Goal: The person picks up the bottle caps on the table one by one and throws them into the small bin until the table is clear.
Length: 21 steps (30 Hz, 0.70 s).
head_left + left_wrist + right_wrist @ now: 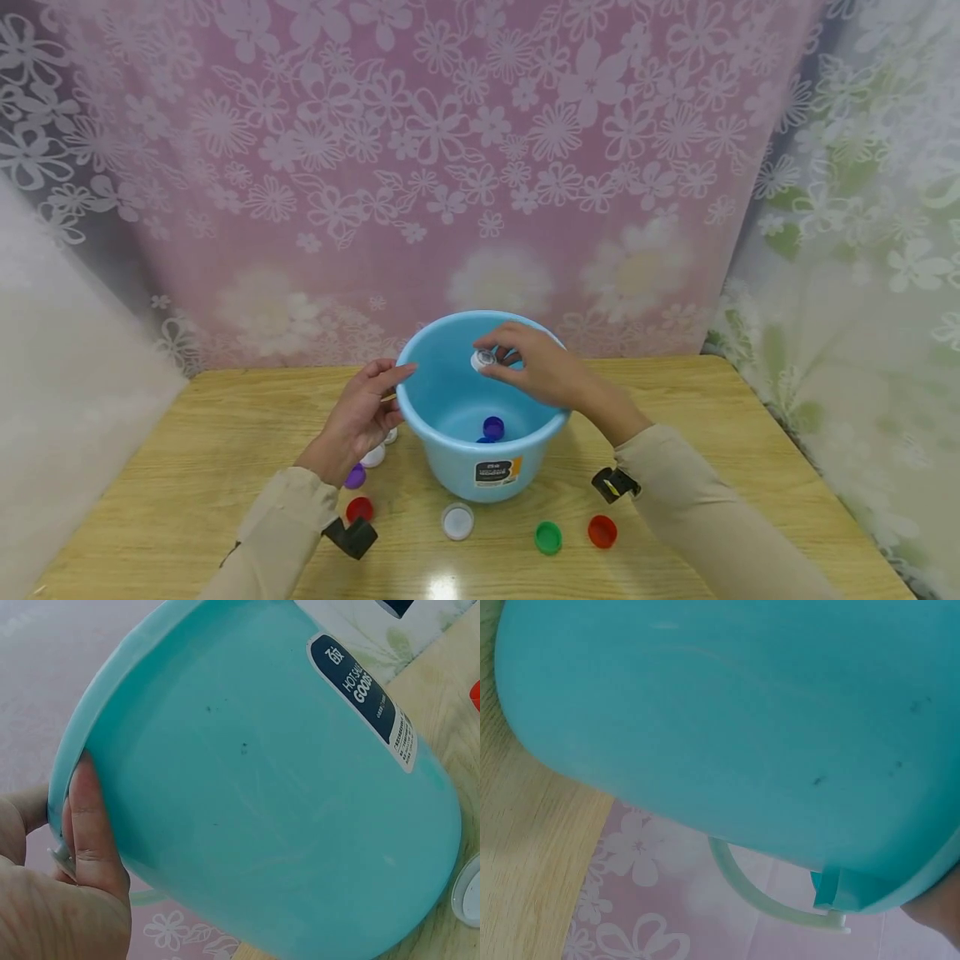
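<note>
With our left hand (358, 417) we grip the blue bucket (450, 465) by its rim as it stands on the desk (255, 408); our right hand (536, 360) pinches a white cap (483, 359) at the bucket's mouth, and a purple cap (493, 428) lies inside.

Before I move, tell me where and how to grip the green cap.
The green cap is probably best pinched by its round rim from above: it lies flat on the table, apart from the bucket, leaving opposite edges free.
</note>
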Tool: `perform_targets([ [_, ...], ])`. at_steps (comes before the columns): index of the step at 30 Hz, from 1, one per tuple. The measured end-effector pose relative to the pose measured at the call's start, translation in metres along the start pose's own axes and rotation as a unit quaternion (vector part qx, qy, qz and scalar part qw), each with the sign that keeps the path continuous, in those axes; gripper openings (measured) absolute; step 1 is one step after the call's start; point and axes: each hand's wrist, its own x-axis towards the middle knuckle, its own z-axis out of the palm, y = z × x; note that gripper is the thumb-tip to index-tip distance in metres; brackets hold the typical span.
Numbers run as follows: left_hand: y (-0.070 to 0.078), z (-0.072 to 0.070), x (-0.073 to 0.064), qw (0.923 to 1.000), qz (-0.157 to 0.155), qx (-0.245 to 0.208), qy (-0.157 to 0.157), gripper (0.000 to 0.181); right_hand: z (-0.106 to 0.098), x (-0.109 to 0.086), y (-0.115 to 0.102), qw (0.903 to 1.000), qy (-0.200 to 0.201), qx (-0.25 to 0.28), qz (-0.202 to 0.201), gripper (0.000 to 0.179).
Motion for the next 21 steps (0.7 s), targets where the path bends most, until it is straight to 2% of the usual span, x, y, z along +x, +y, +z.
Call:
perform_targets([
  [7,-0.0008,-0.0009,0.0006,1.0,-0.001,-0.003,-0.004,0.026,0.0034,-0.0012,0.0011,0.9997,-0.005,-0.022,-0.013,0.03],
  [21,-0.0025,-0.0019,0.0019,1.0,0.005,-0.004,-0.003,0.029,0.0041,-0.0023,-0.0007,0.9993,-0.025,-0.028,0.009,0.028],
])
